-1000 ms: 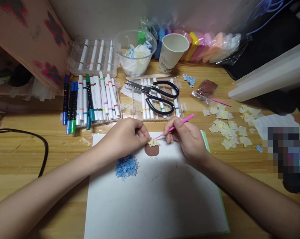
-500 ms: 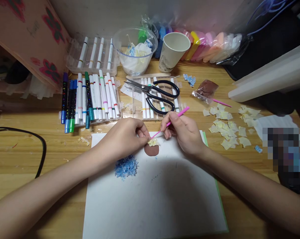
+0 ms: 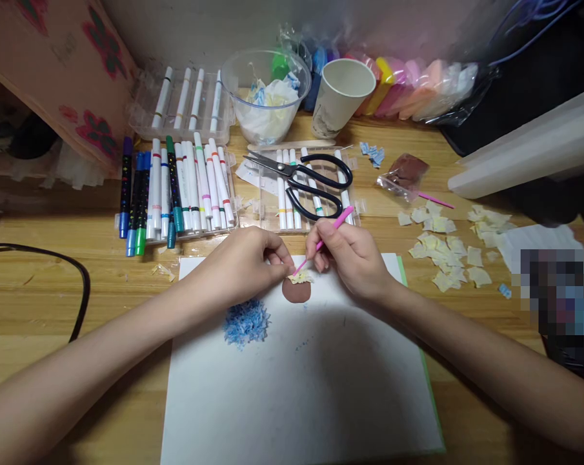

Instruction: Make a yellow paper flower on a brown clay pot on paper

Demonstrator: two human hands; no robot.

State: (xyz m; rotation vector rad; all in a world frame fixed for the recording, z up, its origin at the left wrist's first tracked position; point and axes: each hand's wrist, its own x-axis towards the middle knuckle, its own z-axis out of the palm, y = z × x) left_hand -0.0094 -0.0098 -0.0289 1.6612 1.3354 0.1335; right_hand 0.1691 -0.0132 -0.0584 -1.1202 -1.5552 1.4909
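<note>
A flat brown disc of modelling clay (image 3: 296, 292) lies on a white sheet (image 3: 292, 400), with crinkled yellow paper bits (image 3: 301, 278) along its upper edge. My right hand (image 3: 347, 255) is closed round a thin pink clay tool (image 3: 331, 232), whose tip touches the yellow bits. At the disc's upper left, my left hand (image 3: 253, 265) has thumb and fingers pinched together; what lies between them, if anything, is hidden. Below this hand sits a round tuft of blue crinkled paper (image 3: 246, 323).
Black-handled scissors (image 3: 315, 184) rest on a marker case beyond the sheet. Markers (image 3: 190, 187) lie left of them. Behind stand a clear tub (image 3: 266, 116) and a paper cup (image 3: 342, 97). Yellow paper scraps (image 3: 441, 252) and bagged brown clay (image 3: 408, 171) lie to the right.
My right hand and the pink tool have shifted slightly left, and the tool stands steeper. My left hand keeps its pinch at almost the same spot. The view has moved a little.
</note>
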